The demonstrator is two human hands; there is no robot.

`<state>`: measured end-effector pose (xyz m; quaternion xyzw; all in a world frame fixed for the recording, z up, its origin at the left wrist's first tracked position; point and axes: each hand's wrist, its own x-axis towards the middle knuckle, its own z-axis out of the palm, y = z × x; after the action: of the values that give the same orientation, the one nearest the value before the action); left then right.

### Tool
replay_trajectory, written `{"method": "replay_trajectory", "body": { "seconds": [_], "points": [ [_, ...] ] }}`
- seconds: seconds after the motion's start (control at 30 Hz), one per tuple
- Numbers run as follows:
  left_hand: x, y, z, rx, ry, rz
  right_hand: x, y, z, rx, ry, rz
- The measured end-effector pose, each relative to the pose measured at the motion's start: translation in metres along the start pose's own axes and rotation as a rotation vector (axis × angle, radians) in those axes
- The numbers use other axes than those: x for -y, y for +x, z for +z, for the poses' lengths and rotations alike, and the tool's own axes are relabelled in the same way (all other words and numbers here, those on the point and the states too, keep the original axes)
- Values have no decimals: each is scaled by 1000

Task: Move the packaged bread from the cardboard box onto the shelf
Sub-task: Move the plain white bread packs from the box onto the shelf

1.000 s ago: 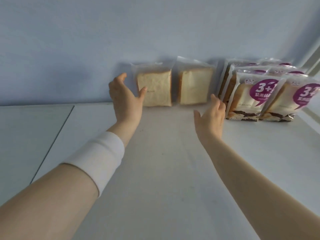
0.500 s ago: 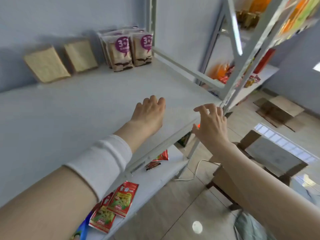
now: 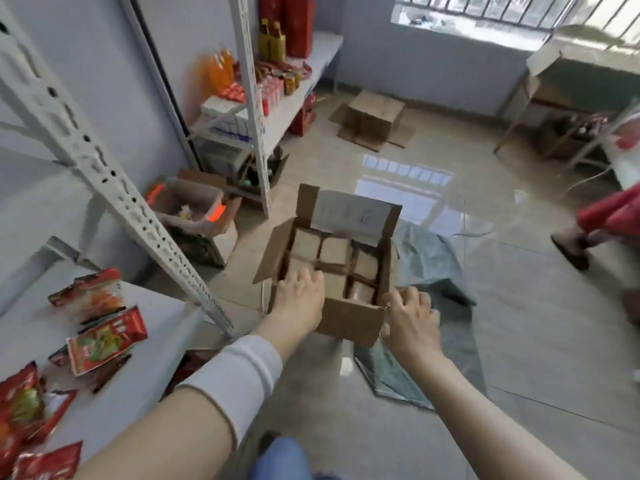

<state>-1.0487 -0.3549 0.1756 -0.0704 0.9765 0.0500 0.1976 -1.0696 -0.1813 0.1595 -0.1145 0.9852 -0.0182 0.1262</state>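
An open cardboard box (image 3: pixel 349 322) stands on the floor in the middle of the head view, with several packaged breads (image 3: pixel 334 251) packed inside. My left hand (image 3: pixel 300 299) hovers over the box's near left corner, fingers apart and empty. My right hand (image 3: pixel 412 320) is at the box's near right corner with fingers curled by the rim; whether it touches the rim is unclear. The white shelf (image 3: pixel 145 327) lies to my left, its slotted metal post (image 3: pixel 138 216) slanting down beside the box.
Red snack packets (image 3: pixel 104 341) lie on the lower shelf board. Another open box (image 3: pixel 194 209) sits left of the bread box, a flattened carton (image 3: pixel 374 123) farther back. A grey-green sack (image 3: pixel 433 258) lies under the box. A person's foot (image 3: pixel 571 251) is at right.
My view swung from the upper shelf with its bread down to the floor. Both hands left the shelf and came down to the near edge of the cardboard box.
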Motion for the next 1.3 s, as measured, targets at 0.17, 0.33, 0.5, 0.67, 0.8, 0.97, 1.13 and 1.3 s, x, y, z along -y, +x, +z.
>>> {"method": "replay_trajectory", "body": {
  "seconds": [0.17, 0.33, 0.5, 0.67, 0.8, 0.97, 1.13, 1.3],
  "points": [
    [-21, 96, 40, 113, -98, 1, -29, 83, 40, 110, 13, 69],
    [-23, 221, 76, 244, -208, -10, -30, 181, 91, 252, 71, 168],
    [-14, 340, 126, 370, -404, -170, -34, 274, 171, 357, 326, 392],
    [-7, 439, 188, 310, -599, -389, -44, 355, 263, 350, 640, 742],
    [-3, 480, 221, 129, -692, -550, -46, 396, 315, 319, 567, 827],
    [-12, 482, 241, -7, -789, -617, -32, 416, 332, 236, 666, 929],
    [-8, 482, 240, 49, -911, -642, -43, 416, 320, 246, 724, 942],
    [5, 491, 226, 156, -1034, -586, -52, 413, 304, 297, 800, 1003]
  ]
}}
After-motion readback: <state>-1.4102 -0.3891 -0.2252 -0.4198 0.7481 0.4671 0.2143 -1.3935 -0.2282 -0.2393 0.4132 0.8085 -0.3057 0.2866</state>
